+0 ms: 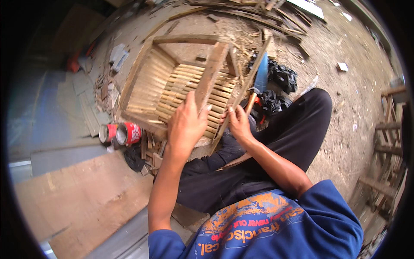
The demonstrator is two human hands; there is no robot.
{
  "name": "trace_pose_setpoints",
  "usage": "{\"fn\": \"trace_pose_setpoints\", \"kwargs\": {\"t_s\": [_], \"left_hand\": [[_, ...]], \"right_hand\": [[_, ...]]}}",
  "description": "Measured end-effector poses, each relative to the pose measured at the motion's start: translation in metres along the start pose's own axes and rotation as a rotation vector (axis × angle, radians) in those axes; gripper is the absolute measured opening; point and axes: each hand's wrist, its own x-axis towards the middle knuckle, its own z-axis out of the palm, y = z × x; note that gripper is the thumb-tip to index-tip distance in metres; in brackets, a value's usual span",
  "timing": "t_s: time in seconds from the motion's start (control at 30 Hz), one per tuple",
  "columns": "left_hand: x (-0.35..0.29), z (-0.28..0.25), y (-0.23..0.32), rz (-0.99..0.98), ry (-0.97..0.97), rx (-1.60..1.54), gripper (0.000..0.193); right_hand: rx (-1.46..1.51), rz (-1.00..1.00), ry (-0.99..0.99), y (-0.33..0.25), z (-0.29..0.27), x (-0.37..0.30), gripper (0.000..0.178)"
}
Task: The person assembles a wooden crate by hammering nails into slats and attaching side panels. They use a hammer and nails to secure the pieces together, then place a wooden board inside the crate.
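In front of me a wooden frame stands tilted, with rows of split bamboo slats across its inside. My left hand is closed around the lower end of the frame's near wooden rail. To its right, my right hand pinches a long thin wooden strip, which runs slantwise along the frame's right side. The fingertips behind the strip are partly hidden. Close beyond my right hand lies a blue flat-bladed tool with a wooden handle.
Two open red cans stand left of the frame. Black plastic bags lie at the right, near my bent knee. Scrap wood is piled at the back. Boards lie at the lower left, and a wooden rack stands far right.
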Motion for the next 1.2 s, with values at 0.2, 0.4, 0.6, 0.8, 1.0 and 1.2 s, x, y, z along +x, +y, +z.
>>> {"fn": "trace_pose_setpoints", "kwargs": {"t_s": [0.2, 0.4, 0.6, 0.8, 1.0, 1.2], "left_hand": [[-0.005, 0.003, -0.016, -0.112, -0.104, -0.205, 0.049], [0.003, -0.024, -0.055, -0.144, -0.063, -0.101, 0.068], [0.028, -0.047, -0.101, -0.054, -0.054, -0.013, 0.080], [0.053, -0.079, -0.150, -0.041, -0.040, 0.046, 0.093], [0.053, -0.092, -0.222, -0.104, 0.159, -0.014, 0.073], [0.050, -0.075, -0.284, -0.116, 0.360, -0.003, 0.074]], "right_hand": [[-0.204, -0.092, 0.085, -0.015, -0.007, -0.003, 0.028], [-0.008, -0.042, 0.139, -0.032, -0.020, -0.003, 0.042], [-0.011, -0.017, 0.113, -0.025, -0.022, -0.001, 0.042], [-0.025, -0.006, 0.158, -0.030, -0.020, -0.001, 0.040], [-0.040, 0.013, 0.095, -0.034, 0.005, -0.008, 0.045], [-0.184, 0.025, 0.005, -0.028, 0.032, -0.014, 0.051]]}}
